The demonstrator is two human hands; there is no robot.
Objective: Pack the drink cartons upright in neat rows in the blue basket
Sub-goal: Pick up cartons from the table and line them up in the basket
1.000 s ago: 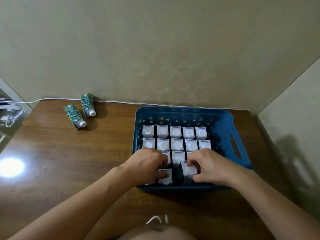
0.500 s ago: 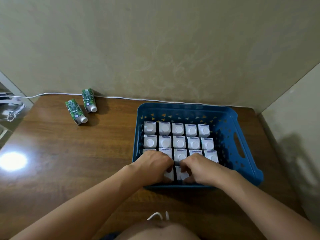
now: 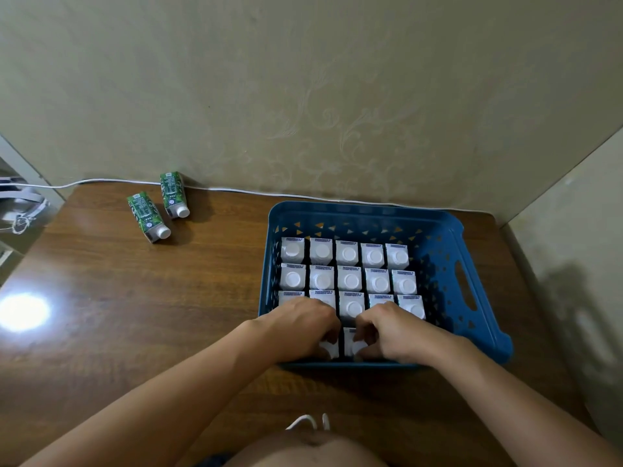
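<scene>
1. Blue basket [image 3: 470,251]: rectangular moulded plastic with rounded corners, triangular perforations in the walls and an oval handle slot in the right wall. It stands on the wooden table [image 3: 135,315], near the wall.
2. Upright cartons [image 3: 349,279]: square-topped, white upper faces, each with a round white cap. Three full rows of five stand at the far side of the basket, fifteen in all, touching side by side. The two left cartons of the third row are partly covered by the left hand.
3. Nearest row: two carton tops [image 3: 350,342] are partly visible between the hands; any others are hidden, so the count cannot be completed.
4. Left hand [image 3: 300,328]: fingers curled down onto the near-row cartons; whether it clasps one cannot be told.
5. Right hand [image 3: 396,333]: fingers curled around the carton at the centre of the near row, pinching its top.
6. Loose cartons [image 3: 148,215]: two, green printed, lying on their sides at the table's far left, white caps pointing toward the viewer, well apart from the basket.
7. Table: glossy brown wood grain with a bright light reflection at the left. One thin white cable [image 3: 236,191] runs along its far edge.
</scene>
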